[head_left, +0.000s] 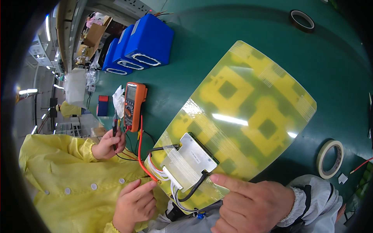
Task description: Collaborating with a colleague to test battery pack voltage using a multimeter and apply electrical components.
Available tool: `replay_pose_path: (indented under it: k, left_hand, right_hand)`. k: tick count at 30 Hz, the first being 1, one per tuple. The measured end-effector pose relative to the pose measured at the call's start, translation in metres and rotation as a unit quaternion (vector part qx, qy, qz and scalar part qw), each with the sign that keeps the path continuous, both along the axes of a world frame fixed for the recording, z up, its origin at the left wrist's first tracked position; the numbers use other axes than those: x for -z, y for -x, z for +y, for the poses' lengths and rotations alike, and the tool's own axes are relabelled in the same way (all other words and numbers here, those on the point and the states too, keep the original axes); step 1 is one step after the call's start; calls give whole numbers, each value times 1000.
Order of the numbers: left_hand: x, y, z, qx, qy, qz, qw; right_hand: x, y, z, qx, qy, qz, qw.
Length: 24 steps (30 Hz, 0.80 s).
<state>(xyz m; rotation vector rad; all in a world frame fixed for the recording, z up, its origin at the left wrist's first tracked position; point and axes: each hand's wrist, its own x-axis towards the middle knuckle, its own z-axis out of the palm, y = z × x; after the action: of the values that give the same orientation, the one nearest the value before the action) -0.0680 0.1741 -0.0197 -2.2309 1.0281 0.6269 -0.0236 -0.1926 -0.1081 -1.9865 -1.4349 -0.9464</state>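
My right hand point(248, 198), in a pale sleeve, stretches its index finger toward a thick black cable point(196, 186) at the edge of a silver circuit module point(194, 155). The fingertip is at the cable or just beside it; the other fingers curl, and nothing shows in them. Clear tape crosses the module, which lies on a large yellow-green panel point(237, 97). White wires point(175, 194) run into the module's connector. A co-worker in yellow points a finger point(145, 188) near the end of an orange-red wire point(142, 155). My left hand is out of view.
The co-worker's other hand point(108, 143) holds a multimeter probe point(114, 130). Beside it stands an orange multimeter point(134, 105). Blue battery packs point(151, 40) stand at the back left. Tape rolls point(330, 159) lie at the right and far right on the green table point(202, 27).
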Motion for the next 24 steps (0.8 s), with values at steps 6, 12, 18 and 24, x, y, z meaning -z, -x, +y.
replay_pose_path:
  k: [6,12,18,24]
  left_hand:
    - [-10,-1,-7,518,-326,-206,763]
    - [-1,-16,-29,272,-123,-131,945]
    - [49,-94,12,473,-514,-330,636]
    - [93,-136,6,373,-73,-432,818]
  right_hand:
    - [-8,-5,-6,-30,35,8,999]
    - [-7,-6,-11,-128,-40,164,977]
    - [-33,-2,-7,-103,-70,293,948]
    - [-31,-5,1,-103,-39,288,951]
